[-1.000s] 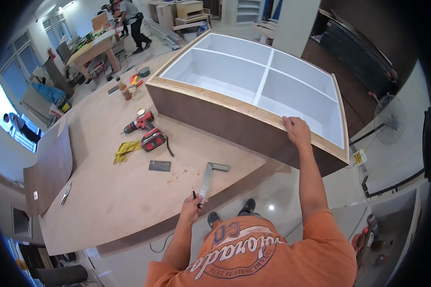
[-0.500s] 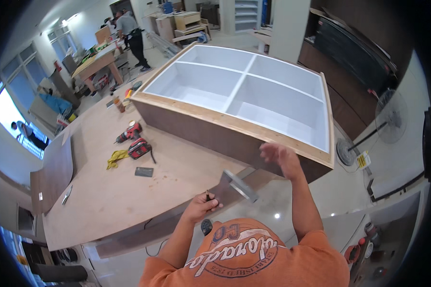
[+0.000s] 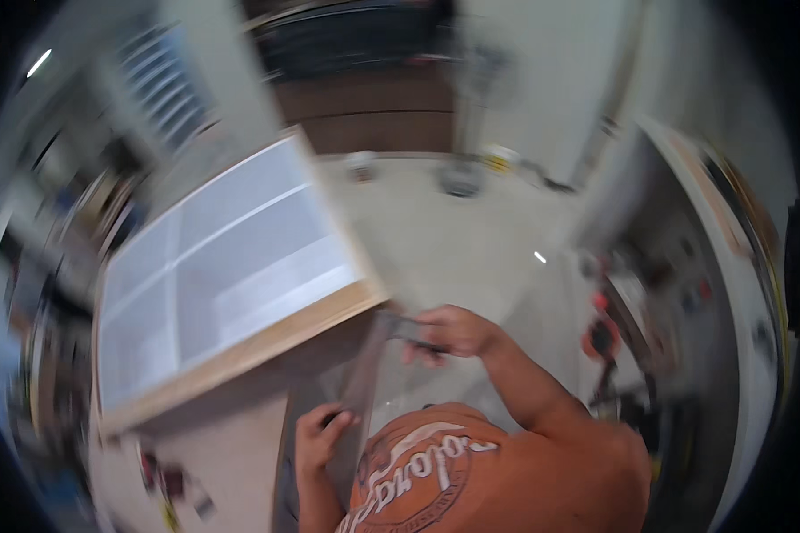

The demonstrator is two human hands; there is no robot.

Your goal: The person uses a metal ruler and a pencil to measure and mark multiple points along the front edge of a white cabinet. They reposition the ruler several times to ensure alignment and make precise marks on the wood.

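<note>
A metal try square [image 3: 405,330] is in my right hand [image 3: 458,332], whose fingers close around its thick silver stock beside the cabinet's near corner. Its thin blade slants down toward my left hand [image 3: 320,440]. Pinched in the left hand is a short dark pencil [image 3: 330,417]; whether these fingers also touch the blade I cannot tell. Left of both hands lies a wooden cabinet [image 3: 240,362] with white compartments facing up, a pale wood rim and dark sides. Motion blurs much of the view.
The cabinet rests on a wooden worktable [image 3: 240,444], where a red drill [image 3: 164,480] lies at the lower left. A standing fan [image 3: 460,178] and a small white bucket [image 3: 361,166] are on the tiled floor ahead. Shelving with tools [image 3: 684,266] lines the right.
My view has swung to the right, so the cabinet now appears farther left. My right hand, empty and raised by the cabinet before, has taken hold of the try square.
</note>
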